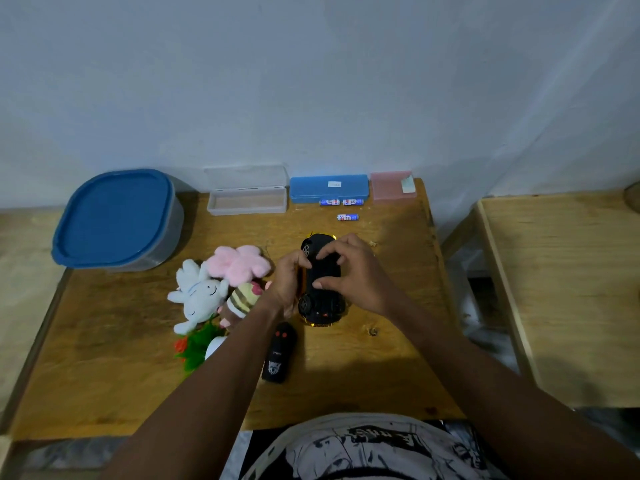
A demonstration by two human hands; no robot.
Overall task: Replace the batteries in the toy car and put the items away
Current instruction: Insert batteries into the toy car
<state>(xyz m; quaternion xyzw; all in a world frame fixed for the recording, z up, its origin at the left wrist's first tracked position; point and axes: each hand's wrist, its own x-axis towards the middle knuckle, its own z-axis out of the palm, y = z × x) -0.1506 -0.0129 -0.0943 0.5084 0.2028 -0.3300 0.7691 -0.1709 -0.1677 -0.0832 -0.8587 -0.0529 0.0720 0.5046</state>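
The left hand (285,282) is gripping the near-left flank of the toy car (323,292), fingers wrapped round its side and steadying it. The right hand (360,271) is arching over the car from the other side, with curled fingertips and thumb pinching at the middle of the black underside. The car is lying belly-up on the table (398,358), wheels showing, right under both hands.

The hands are covering the middle of the underside, so I cannot tell whether the battery cover is on, off or just being worked. Most likely the person is dealing with that cover or the cells beneath it.

Just beyond the grip, three batteries (347,217) are lying loose. One is closer to the car and two are touching the front of a closed blue case (329,187). Whether they are fresh or spent is not readable. Beside that case a pink case (389,187) is sitting closed to the right, and a clear box (247,200) is standing open to the left.

Close to the left wrist, a black remote (280,351) is lying toward the person and a heap of plush toys (239,265) is crowding in from the left. Far left, a big tub (117,220) is sitting with its blue lid on.

So the battery swap appears to be under way. Everything is waiting out on the table, and the putting-away is not yet begun.
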